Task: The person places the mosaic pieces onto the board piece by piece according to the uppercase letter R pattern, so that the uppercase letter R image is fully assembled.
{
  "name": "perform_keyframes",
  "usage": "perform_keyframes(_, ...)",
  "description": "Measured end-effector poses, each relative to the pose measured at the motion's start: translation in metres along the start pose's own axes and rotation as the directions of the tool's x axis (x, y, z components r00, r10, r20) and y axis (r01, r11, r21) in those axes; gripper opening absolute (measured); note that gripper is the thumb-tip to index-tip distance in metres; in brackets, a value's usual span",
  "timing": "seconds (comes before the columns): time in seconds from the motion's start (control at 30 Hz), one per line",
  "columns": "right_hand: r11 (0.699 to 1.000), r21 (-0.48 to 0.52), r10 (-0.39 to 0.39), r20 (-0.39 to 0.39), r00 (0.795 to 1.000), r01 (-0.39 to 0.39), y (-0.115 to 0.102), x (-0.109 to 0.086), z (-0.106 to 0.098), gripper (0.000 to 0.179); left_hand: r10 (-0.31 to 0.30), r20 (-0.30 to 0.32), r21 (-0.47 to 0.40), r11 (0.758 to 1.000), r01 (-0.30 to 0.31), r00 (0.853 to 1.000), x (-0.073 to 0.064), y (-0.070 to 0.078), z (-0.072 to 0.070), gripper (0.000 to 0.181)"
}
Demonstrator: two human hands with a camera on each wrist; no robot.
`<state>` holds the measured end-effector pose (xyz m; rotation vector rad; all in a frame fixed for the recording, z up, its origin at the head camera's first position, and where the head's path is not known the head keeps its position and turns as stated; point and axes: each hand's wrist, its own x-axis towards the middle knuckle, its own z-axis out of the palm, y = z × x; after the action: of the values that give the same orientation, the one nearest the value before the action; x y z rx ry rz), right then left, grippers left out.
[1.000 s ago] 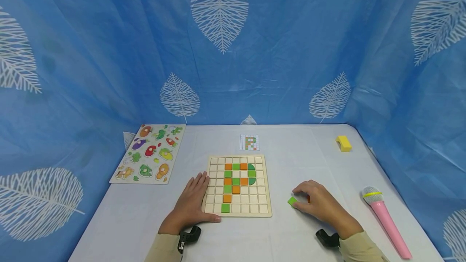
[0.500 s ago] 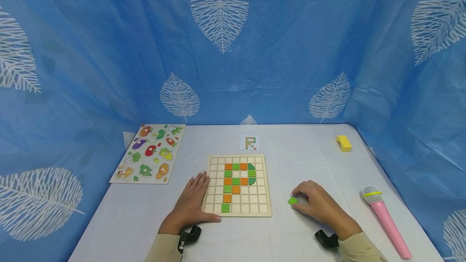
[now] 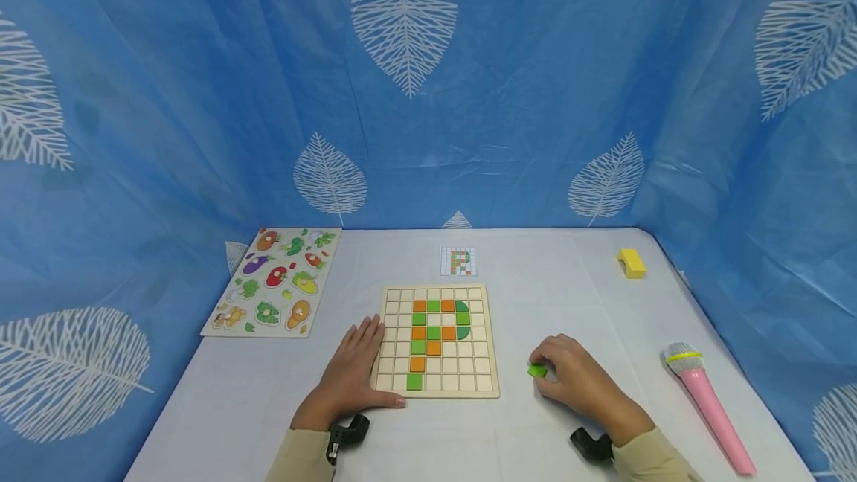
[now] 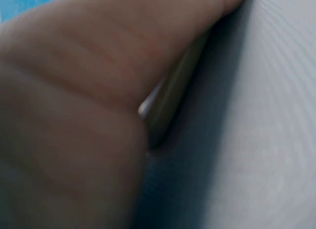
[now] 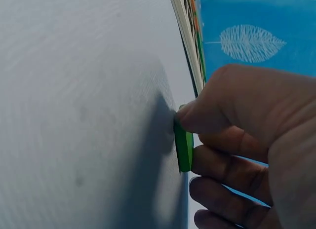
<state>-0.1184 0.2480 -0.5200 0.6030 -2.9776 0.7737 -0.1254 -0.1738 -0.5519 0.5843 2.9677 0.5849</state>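
Note:
In the head view a wooden grid board point(image 3: 466, 384) lies on the white table, with green and orange tiles set in a pattern like a letter P with extra squares below. My left hand point(image 3: 351, 372) rests along its left edge, fingers straight, thumb stretched along the front edge. To the right of the board, my right hand point(image 3: 577, 378) pinches a green square tile point(image 3: 537, 370) between thumb and fingers. The right wrist view has this green tile point(image 5: 184, 145) tipped on edge at the cloth. In the left wrist view the palm point(image 4: 74, 100) hides most of the board.
Behind the board lies a small pattern card point(image 3: 458, 262). A vegetable puzzle board point(image 3: 318, 277) is at the back left. A yellow arch block point(image 3: 632, 263) sits at the back right, and a pink toy microphone point(image 3: 713, 411) lies on the right. Blue curtains enclose the table.
The right hand has shifted slightly left, and the green tile has gone from lying flat to tilted in its pinch. An orange piece seen under that hand earlier is now hidden. The left hand stays put.

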Motion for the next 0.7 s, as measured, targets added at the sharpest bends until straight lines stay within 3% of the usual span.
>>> perform_keyframes(0.4, 0.999, -0.026, 0.019, -0.007, 1.000, -0.019, -0.0049, -0.0007, 0.0009, 0.025, 0.004, 0.006, 0.006, 1.000, -0.004, 1.000, 0.0000, -0.0004, -0.0007, 0.146)
perform_keyframes(0.7, 0.997, 0.024, 0.079, -0.024, 0.997, -0.079, -0.0088, 0.0006, 0.0053, 0.027, 0.004, 0.004, -0.001, 1.000, -0.004, 1.000, 0.0004, -0.0007, -0.0005, 0.147)
